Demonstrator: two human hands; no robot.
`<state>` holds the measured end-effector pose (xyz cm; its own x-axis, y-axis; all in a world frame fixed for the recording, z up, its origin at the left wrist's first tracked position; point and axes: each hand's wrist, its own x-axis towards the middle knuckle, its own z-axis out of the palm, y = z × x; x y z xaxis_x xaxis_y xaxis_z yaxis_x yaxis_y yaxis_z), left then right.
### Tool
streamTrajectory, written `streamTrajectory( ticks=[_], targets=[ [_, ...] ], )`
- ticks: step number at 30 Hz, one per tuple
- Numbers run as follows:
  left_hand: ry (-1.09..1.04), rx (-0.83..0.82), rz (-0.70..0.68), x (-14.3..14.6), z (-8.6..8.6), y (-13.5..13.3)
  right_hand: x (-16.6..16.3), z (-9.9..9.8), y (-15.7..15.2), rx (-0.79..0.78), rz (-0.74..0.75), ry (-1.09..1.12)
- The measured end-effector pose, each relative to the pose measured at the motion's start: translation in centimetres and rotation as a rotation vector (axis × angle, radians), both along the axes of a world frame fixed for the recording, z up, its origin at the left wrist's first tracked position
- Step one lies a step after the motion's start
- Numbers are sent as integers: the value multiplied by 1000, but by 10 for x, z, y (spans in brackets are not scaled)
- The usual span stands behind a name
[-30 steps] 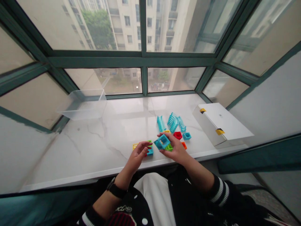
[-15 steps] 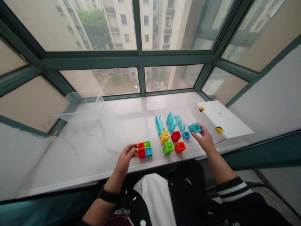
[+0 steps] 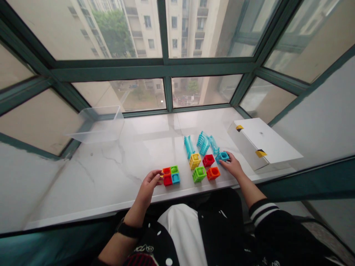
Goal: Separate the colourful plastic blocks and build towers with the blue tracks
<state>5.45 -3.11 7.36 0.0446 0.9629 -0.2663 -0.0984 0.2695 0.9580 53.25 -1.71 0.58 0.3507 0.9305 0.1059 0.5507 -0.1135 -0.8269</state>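
Observation:
My left hand (image 3: pixel 151 181) is closed at the left side of a joined group of building blocks (image 3: pixel 171 176), coloured red, green and blue. A small yellow bit shows by its fingertips, mostly hidden. My right hand (image 3: pixel 232 164) grips a blue building block (image 3: pixel 223 156), low over the worktop. The other small blue block cannot be made out apart from it. Left of this hand stand a red block (image 3: pixel 208 160), an orange block (image 3: pixel 213 173), a green block (image 3: pixel 199 174) and a yellow block (image 3: pixel 195 161).
Behind the blocks lie a straight clear-blue track piece (image 3: pixel 189 147), a curved one (image 3: pixel 203 143) and a smaller one (image 3: pixel 214 145). A clear plastic bin (image 3: pixel 100 136) stands at the back left. A white box (image 3: pixel 263 142) with yellow-black corners is at the right.
My right hand has moved left and down with the blue block, to where the other small blue block stood. My left hand stays by the joined blocks.

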Motion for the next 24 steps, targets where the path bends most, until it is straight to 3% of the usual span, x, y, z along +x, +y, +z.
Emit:
streamTrajectory(
  ticks=[4, 24],
  targets=[
    [4, -13, -1, -1, -3, -1, -5, -3, 0, -25, -14, 44],
    [-47, -49, -7, 1, -9, -3, -1, -1, 3, -81, 15, -168]
  ],
)
